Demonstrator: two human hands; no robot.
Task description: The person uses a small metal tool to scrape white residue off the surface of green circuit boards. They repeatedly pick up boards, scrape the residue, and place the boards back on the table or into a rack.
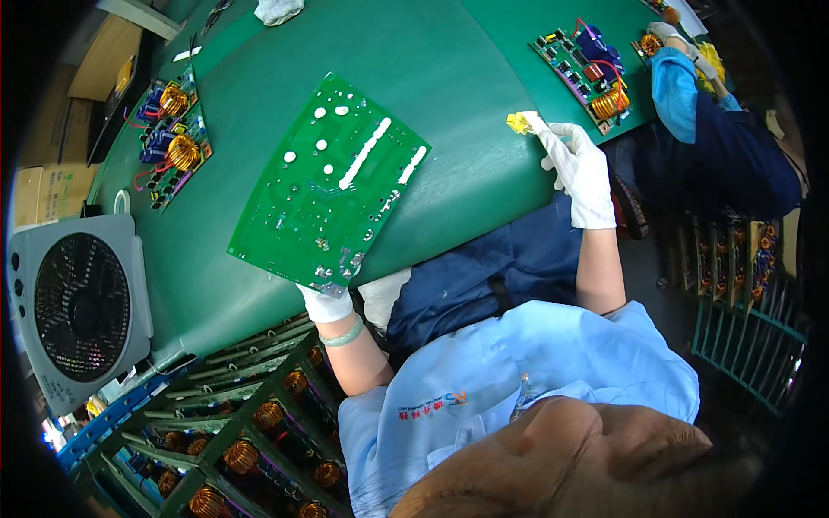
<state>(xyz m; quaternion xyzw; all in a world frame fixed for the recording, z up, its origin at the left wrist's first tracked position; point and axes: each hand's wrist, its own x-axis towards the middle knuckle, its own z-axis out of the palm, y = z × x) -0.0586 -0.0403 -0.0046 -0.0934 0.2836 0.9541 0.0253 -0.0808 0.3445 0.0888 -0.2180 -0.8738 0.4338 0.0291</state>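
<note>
A large green circuit board [294, 207] is tilted above the green table, its solder side facing up with white strips and round white dots on it. My left hand [326, 304], in a white glove, grips the board at its near lower corner; its fingers are hidden beneath. To the right of the board, my right hand [580, 177], also gloved in white, pinches a small crumpled yellow piece [519, 123] between thumb and fingertips. Its material is too small to tell. That hand is apart from the board, over the table's near edge.
Populated circuit boards [180, 142] with copper coils lie at the left, another board [589, 73] at the right. A grey box fan [82, 302] stands far left. Racks [250, 423] of boards fill the lower left. At the far right a co-worker's blue sleeve [675, 91] reaches over the table.
</note>
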